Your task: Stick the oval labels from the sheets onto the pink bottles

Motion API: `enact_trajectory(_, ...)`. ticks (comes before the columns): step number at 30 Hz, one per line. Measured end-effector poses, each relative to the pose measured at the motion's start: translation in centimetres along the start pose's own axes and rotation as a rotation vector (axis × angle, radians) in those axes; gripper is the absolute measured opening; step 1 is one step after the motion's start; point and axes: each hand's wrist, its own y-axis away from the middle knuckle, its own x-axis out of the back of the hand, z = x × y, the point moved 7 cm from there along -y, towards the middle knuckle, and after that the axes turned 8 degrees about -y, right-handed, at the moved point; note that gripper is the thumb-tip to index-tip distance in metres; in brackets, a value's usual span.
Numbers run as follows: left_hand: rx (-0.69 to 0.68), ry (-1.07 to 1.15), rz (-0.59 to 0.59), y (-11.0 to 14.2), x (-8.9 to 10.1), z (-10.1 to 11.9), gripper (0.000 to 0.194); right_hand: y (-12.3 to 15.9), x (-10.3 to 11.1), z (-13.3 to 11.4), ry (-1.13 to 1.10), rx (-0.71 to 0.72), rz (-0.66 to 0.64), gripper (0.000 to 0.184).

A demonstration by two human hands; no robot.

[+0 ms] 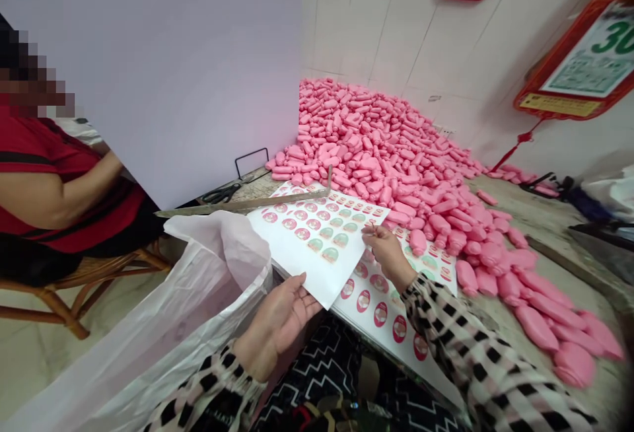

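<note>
A white sheet of round stickers (317,237) lies in front of me, over another sticker sheet (391,313) with red round labels. My left hand (280,320) holds the top sheet's near edge, thumb on top and fingers under it. My right hand (386,250) pinches the sheet's right edge, fingers closed at a sticker. Beyond the sheets a big heap of pink plastic bottles (386,154) covers the table.
A white plastic bag (163,326) hangs open at my left. Scissors (222,193) and a long metal ruler (247,204) lie behind the sheets. A person in red (59,181) sits on a wooden chair at left. A calendar (579,62) hangs on the tiled wall.
</note>
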Motion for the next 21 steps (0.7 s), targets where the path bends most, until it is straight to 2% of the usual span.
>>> enact_trajectory(7,0.151,-0.074,-0.008,0.3,0.3,-0.4,0.029,-3.8,-4.5,-0.2,0.084,0.064,-0.031,0.022)
enact_trajectory(14,0.202,-0.132,-0.026,0.9,0.2,-0.8,0.024,-6.4,-6.6,0.6,0.254,0.104,-0.034,0.026)
enact_trajectory(18,0.215,-0.188,-0.041,1.4,0.3,-1.3,0.023,-5.6,-5.7,0.5,0.431,0.144,-0.038,0.028)
enact_trajectory(21,0.246,-0.242,-0.072,2.0,0.7,-2.1,0.021,-3.9,-2.7,-0.2,0.600,0.165,-0.033,0.027)
